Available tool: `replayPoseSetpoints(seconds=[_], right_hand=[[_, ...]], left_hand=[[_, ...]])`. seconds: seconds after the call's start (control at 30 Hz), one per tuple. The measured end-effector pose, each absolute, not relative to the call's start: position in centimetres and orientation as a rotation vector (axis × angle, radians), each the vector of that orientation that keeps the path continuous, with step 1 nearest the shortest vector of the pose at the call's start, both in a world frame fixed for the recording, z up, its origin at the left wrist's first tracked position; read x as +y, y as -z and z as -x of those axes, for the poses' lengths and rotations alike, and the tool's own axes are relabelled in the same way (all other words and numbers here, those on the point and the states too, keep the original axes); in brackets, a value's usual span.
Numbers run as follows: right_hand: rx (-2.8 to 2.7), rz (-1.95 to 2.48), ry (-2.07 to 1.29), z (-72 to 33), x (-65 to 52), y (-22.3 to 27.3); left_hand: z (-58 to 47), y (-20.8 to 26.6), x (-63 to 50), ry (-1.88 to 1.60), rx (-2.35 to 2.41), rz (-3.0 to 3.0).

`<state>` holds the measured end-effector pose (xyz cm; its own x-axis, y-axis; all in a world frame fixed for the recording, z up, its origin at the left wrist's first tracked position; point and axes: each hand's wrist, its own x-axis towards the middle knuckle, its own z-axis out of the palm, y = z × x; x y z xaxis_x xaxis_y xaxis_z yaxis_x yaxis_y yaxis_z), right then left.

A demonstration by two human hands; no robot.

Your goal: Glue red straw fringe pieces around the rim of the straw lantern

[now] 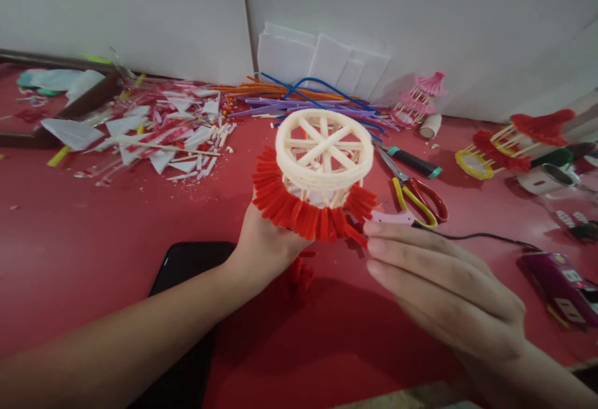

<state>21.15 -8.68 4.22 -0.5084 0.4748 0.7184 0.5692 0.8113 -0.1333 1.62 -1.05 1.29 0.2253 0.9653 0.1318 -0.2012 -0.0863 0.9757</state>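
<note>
My left hand [268,244] is closed around the lower part of a small craft tower and holds it up off the table. On top the tower has a cream spoked ring [284,157], and below that runs a fringe of short red fuzzy strips [308,219]. My right hand [443,284] pinches the end of a red fuzzy strip [357,236] at the right edge of the fringe, fingers pressed together. Whether that strip is fixed to the fringe cannot be seen. Beneath the tower lie more red strips [301,275], partly in shadow.
Scissors [406,191] and a green-and-black handled tool [413,161] lie right of the tower. A pink glue gun [392,217] has a cord to a purple power strip [558,287]. Scraps [159,135], pipe cleaners [289,101], a phone [182,272] and finished-looking towers [514,141] surround it.
</note>
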Motion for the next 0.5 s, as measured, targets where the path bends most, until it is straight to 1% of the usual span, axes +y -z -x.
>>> replayPoseSetpoints(seconds=[0.17,0.33,0.5], right_hand=[[-2.107,0.879,0.266,-21.2,-8.9,-3.6],[-2.086,0.885,0.303,-20.8,-8.8,-3.2],[-2.104,0.877,0.314,-20.6,-8.5,-3.0]], left_hand=[[-1.5,-0.9,-1.3,-1.147,0.763,-1.269],[-1.3,0.2,-1.2,-1.205,0.681,-1.309],[-1.2,-0.5,-1.3,-1.160,0.687,-1.393]])
